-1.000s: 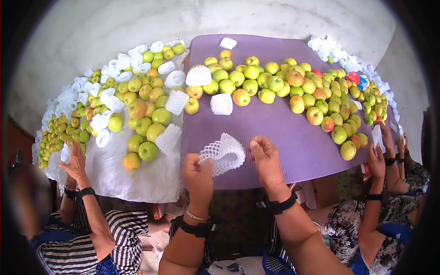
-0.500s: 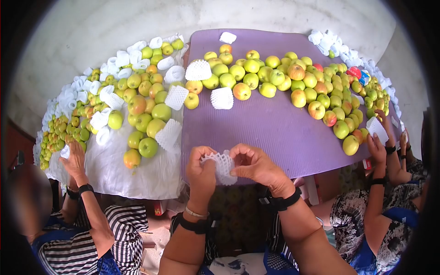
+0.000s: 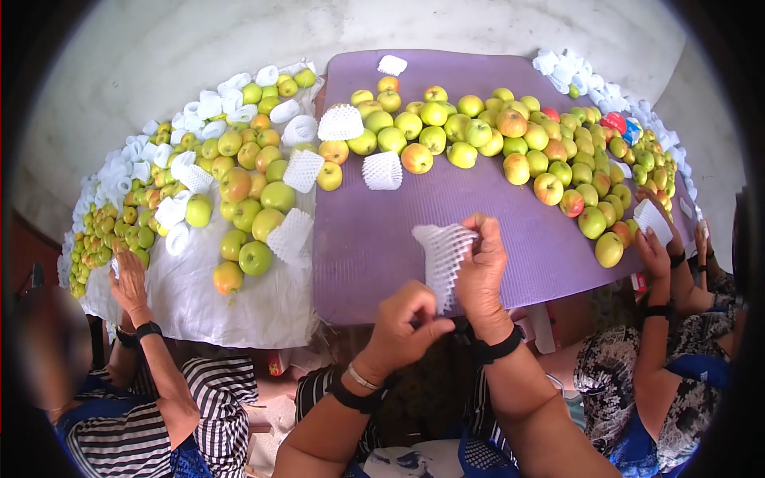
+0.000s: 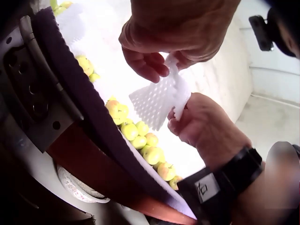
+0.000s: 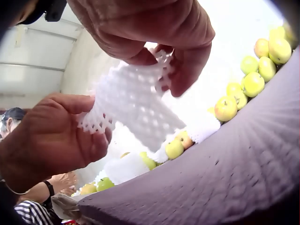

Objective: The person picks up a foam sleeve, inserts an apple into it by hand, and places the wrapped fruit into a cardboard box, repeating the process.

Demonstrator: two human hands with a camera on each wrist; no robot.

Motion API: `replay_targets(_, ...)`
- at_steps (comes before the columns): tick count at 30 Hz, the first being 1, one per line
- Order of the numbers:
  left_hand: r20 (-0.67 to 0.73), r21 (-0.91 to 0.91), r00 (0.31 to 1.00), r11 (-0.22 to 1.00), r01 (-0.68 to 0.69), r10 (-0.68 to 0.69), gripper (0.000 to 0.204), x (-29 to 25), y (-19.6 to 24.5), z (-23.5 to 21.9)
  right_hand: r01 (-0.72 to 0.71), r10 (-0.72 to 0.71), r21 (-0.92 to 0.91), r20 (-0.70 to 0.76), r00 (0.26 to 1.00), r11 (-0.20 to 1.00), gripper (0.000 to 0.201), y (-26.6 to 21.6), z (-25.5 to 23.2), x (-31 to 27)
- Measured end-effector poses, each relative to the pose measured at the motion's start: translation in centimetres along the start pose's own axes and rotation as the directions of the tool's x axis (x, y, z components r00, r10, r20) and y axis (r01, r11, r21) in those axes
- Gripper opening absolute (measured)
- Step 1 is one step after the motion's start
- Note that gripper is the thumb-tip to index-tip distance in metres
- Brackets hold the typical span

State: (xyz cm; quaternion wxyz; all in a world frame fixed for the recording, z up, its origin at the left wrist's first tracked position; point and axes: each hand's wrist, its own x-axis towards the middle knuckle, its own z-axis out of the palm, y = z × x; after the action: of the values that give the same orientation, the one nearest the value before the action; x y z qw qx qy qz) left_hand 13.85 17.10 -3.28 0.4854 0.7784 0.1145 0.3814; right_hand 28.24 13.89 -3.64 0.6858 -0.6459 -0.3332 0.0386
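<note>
A white foam fruit net [image 3: 446, 259] is stretched between the two hands above the front of the purple mat. My right hand [image 3: 484, 271] grips its upper side edge between thumb and fingers. Lower and to the left, my left hand [image 3: 405, 328] has thumb and index finger bent at the net's bottom end. In the left wrist view, the left hand [image 4: 180, 33] pinches one end of the net [image 4: 161, 98]. The right wrist view shows the left thumb [image 5: 77, 103] against the net's open lattice edge. No apple is visible inside the net.
Yellow-green apples [image 3: 433, 114] spread across the purple mat [image 3: 374, 247]. Several foam nets [image 3: 382, 171] lie among them. More apples [image 3: 255, 258] and nets cover the white sheet [image 3: 199, 307] at left. People work on both sides, a hand [image 3: 129, 283] at left and another [image 3: 655, 253] at right.
The right hand, first apart from the net, has come to it and taken hold. The net has then moved up and right with that hand, while the left hand has shifted right and lower.
</note>
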Motion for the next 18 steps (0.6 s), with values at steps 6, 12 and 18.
replay_targets(6,-0.021,-0.690,0.846,0.620,0.373,-0.533,0.031,-0.1,-1.2,-1.2,-0.217,0.111,0.513,0.230,0.967,0.831,0.037,-0.1,-0.8,-0.2)
replay_targets(12,0.138,-0.934,0.854,0.220,0.280,-0.502,0.046,0.7,-1.7,-1.0,-0.222,0.044,0.458,0.367,0.929,0.861,0.038,-0.3,0.1,-1.3)
replay_targets(18,-0.137,-0.901,0.838,0.418,0.117,-0.529,0.039,1.4,-1.5,-3.5,-0.427,0.161,0.331,0.600,0.783,0.842,0.032,-0.9,-1.3,0.0)
